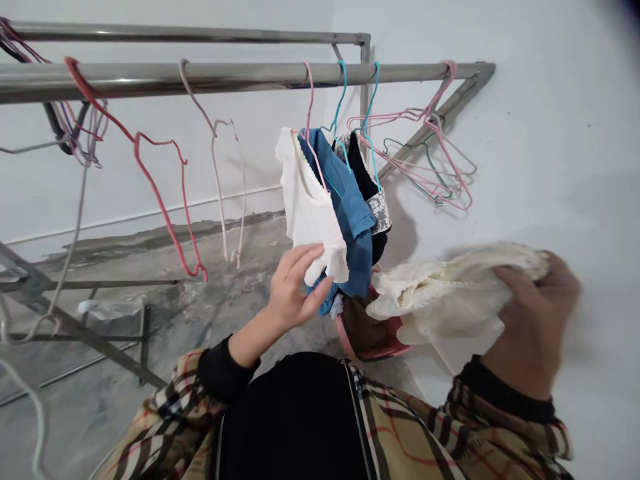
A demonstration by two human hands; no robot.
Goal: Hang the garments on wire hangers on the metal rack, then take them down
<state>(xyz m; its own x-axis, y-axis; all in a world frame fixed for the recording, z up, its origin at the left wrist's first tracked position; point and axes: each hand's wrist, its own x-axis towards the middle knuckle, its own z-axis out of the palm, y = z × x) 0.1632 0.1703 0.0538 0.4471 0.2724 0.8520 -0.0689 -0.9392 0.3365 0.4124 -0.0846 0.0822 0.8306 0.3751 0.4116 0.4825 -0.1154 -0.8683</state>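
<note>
My right hand [535, 327] grips a cream garment [445, 293] by one end, out to the right, and the cloth stretches leftward from it; hand and cloth are slightly blurred. Fingers apart, my left hand [293, 287] is at the lower hem of a small white sleeveless top [313, 213]; whether it touches the cloth I cannot tell. That top hangs on a pink hanger [309, 100]. Right behind it are a blue garment [353, 207] on a turquoise hanger [341, 93] and a black garment with white lace [379, 210] on another turquoise hanger [373, 100].
A metal drying rack's rail [240, 77] runs across the view. Bare hangers hang from it: a red one [155, 180], a pale one [215, 160] and several pink ones [445, 133] near the right end. Below the clothes stands a red basket [353, 343]. White wall [565, 167] borders the right.
</note>
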